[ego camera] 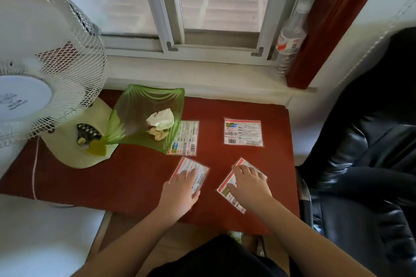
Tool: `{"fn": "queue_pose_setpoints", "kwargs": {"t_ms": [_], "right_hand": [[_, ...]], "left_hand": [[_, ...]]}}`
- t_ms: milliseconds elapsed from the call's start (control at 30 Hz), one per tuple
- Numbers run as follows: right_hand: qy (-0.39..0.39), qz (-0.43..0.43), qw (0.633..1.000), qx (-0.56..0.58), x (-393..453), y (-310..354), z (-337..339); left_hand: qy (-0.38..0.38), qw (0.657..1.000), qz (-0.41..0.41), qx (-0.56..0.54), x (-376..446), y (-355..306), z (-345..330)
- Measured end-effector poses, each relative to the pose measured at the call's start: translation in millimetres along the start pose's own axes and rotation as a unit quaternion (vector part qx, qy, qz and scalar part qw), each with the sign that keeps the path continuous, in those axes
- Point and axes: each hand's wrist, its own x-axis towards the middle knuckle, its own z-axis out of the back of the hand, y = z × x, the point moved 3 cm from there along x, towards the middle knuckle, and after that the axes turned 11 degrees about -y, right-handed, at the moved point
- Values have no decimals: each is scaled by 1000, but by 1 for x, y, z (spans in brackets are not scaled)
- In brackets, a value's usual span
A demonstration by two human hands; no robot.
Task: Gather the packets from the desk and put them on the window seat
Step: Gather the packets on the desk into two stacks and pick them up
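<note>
Both hands lie flat, fingers spread, each pressing on a packet rather than pinching it: the left hand (181, 189) covers the near-left packet (197, 173) and the right hand (248, 183) covers the near-right packet (229, 189); neither packet is lifted, and no closed grasp is visible. Two further packets remain untouched farther back on the desk (135, 177): the far-left packet (186, 139), its left edge tucked under the rim of the green dish (135, 110), and the far-right packet (243, 131), lying clear and square to the window. The window seat (202, 76) carries no packet; only a clear plastic bottle (290, 38) stands at its right end against the frame. Judgement: the task is at its opening stage, nothing delivered, four packets outstanding. The packets are thin, flat, rectangular sachets with glossy clear borders, white printed faces, red trim and barcodes; they look slippery and hard to lift off a flat top. The desk surface is smooth, matt, reddish-brown. The dish is translucent ribbed plastic holding crumpled scraps. A pale mesh-guarded fan (45, 69) stands at the left.
</note>
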Motion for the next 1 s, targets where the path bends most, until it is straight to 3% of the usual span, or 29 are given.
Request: {"fn": "queue_pose_setpoints", "kwargs": {"t_ms": [200, 433, 567, 867, 1000], "right_hand": [[30, -7, 1000, 2, 29, -16, -6], [38, -74, 996, -22, 42, -33, -15], [49, -99, 992, -56, 42, -36, -25], [11, -143, 985, -96, 49, -33, -32], [44, -175, 979, -92, 56, -37, -29]], "left_hand": [[21, 988, 150, -10, 2, 14, -17], [-19, 973, 219, -74, 3, 21, -28], [-1, 962, 261, -75, 10, 27, -27], [58, 953, 284, -92, 29, 41, -20], [47, 955, 279, -92, 28, 42, -20]]}}
